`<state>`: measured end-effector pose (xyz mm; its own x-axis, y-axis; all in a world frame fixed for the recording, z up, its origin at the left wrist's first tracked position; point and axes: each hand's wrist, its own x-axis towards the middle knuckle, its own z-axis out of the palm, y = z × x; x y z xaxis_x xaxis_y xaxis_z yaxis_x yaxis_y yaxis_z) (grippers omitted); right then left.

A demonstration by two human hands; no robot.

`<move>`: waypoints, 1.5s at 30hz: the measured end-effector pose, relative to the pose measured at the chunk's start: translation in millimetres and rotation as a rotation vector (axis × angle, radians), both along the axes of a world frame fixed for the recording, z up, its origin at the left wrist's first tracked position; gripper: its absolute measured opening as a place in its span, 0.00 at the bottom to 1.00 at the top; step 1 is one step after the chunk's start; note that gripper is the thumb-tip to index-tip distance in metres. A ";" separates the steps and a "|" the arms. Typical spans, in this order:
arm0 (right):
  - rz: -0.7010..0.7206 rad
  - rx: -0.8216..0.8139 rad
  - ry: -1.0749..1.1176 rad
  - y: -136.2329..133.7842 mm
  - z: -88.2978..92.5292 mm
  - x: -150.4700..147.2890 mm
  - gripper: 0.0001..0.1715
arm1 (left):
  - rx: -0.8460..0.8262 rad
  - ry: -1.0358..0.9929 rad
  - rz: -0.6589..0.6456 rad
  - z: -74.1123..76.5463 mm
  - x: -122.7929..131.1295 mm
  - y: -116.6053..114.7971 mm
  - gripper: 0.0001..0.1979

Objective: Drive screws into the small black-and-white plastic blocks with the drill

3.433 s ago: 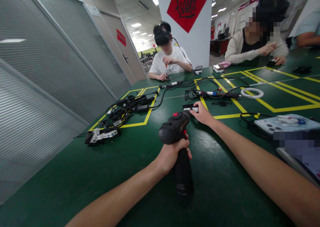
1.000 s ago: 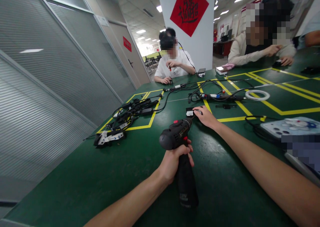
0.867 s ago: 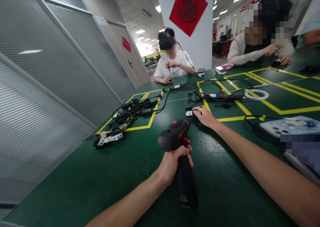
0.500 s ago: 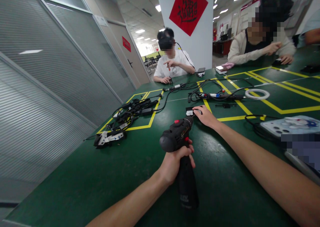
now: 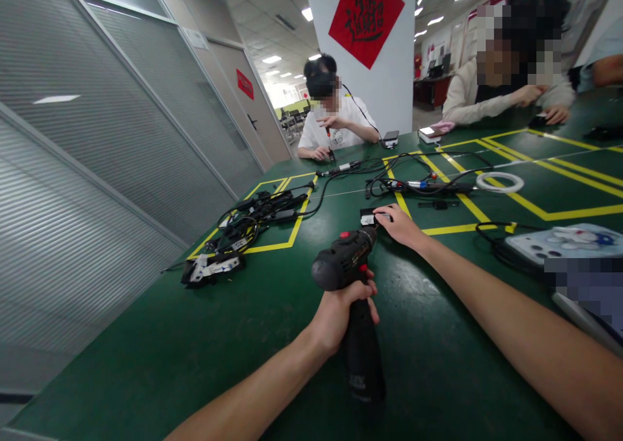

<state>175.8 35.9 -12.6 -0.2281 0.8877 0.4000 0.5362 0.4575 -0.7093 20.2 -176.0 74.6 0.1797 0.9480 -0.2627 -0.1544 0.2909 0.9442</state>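
Observation:
My left hand [image 5: 341, 311] is wrapped round the grip of a black cordless drill [image 5: 351, 285] with red buttons. The drill's nose points away from me at a small black part with a white label [image 5: 370, 217] lying on the green table [image 5: 204, 337]. My right hand [image 5: 402, 226] rests on that part, fingers curled over its right end and pressing it down. The drill tip touches or nearly touches the part.
A tangle of black cables and adapters [image 5: 243, 224] lies at the left inside yellow tape lines. More cables and tools [image 5: 423, 183] and a white ring [image 5: 499, 181] lie beyond. A phone [image 5: 564, 241] sits at the right. Two people sit across the table.
My hands, the drill and the small part have kept their places; only the view has shifted slightly. The person opposite has moved their hands a little.

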 end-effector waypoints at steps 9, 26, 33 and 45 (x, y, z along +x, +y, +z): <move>-0.004 0.007 0.010 -1.0 -0.8 -0.3 0.17 | -0.024 -0.013 0.021 0.2 0.5 -2.4 0.13; 0.002 0.015 0.008 -0.8 0.5 -0.5 0.17 | -0.006 0.009 0.043 -0.7 3.7 -4.9 0.12; 0.006 0.018 0.001 -2.4 1.7 1.0 0.17 | 0.000 0.025 0.043 -0.9 3.7 -5.4 0.11; 0.008 0.021 0.003 -1.6 1.8 0.2 0.17 | 0.028 0.024 0.005 -0.6 2.7 -4.5 0.10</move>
<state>176.0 34.2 -10.8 -0.2342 0.8770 0.4196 0.5300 0.4770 -0.7011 22.9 -180.5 74.0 0.1695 0.9559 -0.2398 -0.1332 0.2633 0.9555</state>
